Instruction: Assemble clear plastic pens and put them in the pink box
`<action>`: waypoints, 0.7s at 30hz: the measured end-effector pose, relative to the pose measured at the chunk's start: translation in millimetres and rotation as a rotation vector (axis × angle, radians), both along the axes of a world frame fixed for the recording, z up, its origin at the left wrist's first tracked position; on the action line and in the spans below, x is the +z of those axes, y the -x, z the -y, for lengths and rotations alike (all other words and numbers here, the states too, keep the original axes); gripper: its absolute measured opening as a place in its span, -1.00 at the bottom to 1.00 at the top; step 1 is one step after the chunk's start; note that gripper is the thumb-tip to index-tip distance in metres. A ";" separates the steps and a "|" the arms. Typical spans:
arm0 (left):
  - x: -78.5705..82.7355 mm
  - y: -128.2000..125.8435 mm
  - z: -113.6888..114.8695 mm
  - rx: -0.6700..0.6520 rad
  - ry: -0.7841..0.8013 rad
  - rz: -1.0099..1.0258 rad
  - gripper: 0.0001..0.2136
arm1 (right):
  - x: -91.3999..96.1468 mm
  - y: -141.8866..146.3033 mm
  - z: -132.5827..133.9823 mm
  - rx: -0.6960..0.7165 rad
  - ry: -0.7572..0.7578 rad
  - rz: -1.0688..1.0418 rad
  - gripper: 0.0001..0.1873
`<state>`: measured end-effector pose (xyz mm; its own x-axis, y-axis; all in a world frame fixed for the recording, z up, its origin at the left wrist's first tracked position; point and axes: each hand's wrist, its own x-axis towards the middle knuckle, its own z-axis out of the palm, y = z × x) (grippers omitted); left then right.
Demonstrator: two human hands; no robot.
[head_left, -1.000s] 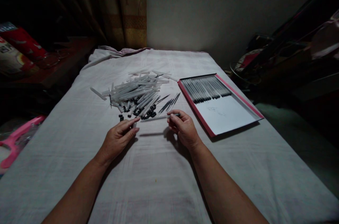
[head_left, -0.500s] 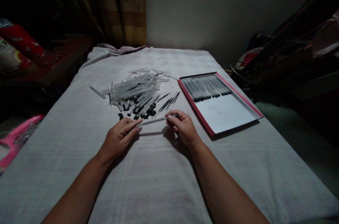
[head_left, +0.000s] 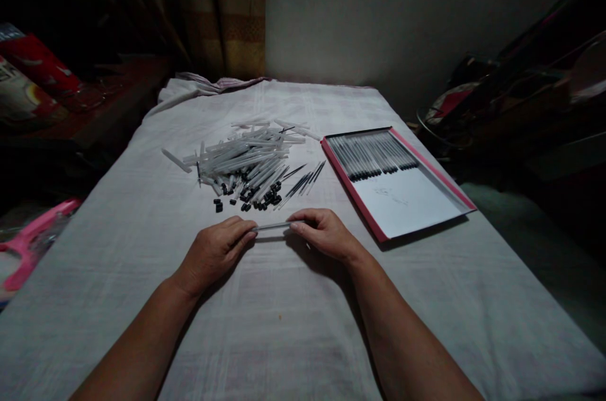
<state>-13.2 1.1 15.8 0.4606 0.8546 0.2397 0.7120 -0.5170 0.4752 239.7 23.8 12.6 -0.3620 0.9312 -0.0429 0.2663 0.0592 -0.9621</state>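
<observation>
Between my two hands a clear pen point(head_left: 273, 226) is held level, low over the cloth. My left hand point(head_left: 218, 248) pinches its left end, and my right hand point(head_left: 323, 232) grips its right end, hiding that tip. Just beyond my hands lies a loose pile of clear pen barrels point(head_left: 250, 155). Small black pen caps point(head_left: 260, 197) are scattered along the pile's near edge. Several dark, thin pen refills point(head_left: 303, 181) lie to the right of the caps.
At the right a shallow pink-edged box point(head_left: 407, 202) holds a row of pens point(head_left: 374, 155) with black ends. A pale checked cloth point(head_left: 265, 338) covers the table. A pink plastic object point(head_left: 33, 243) is off the left edge. A curtain point(head_left: 237, 22) hangs behind.
My right hand has moved slightly left and down, its fingers now covering the pen's dark right end. The visible length between my hands is shorter. The view has shifted slightly.
</observation>
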 end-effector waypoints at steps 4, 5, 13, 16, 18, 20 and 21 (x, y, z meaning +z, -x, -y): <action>0.0 0.2 -0.3 0.003 0.001 0.037 -0.74 | 0.4 0.8 0.4 0.036 -0.031 -0.011 -0.74; 0.6 0.1 -0.2 -0.010 0.008 0.025 -0.74 | 0.3 1.1 0.6 0.045 -0.034 -0.015 -0.75; -2.7 -1.9 -3.9 0.053 0.061 0.104 -0.75 | 1.3 5.4 0.6 0.023 -0.074 0.015 -0.78; -8.8 -1.2 -8.1 0.148 0.063 0.188 -0.75 | 4.2 7.9 1.6 0.010 -0.114 0.111 -0.78; -11.7 -0.4 -10.6 0.191 0.091 0.254 -0.74 | 5.1 9.2 2.9 -0.014 -0.187 0.167 -0.80; -12.9 0.4 -12.4 0.260 0.154 0.349 -0.66 | 6.1 8.4 3.3 -0.082 -0.300 0.172 -0.82; -12.9 0.8 -13.0 0.293 0.195 0.405 -0.61 | 7.3 6.2 2.6 -0.142 -0.357 0.155 -0.82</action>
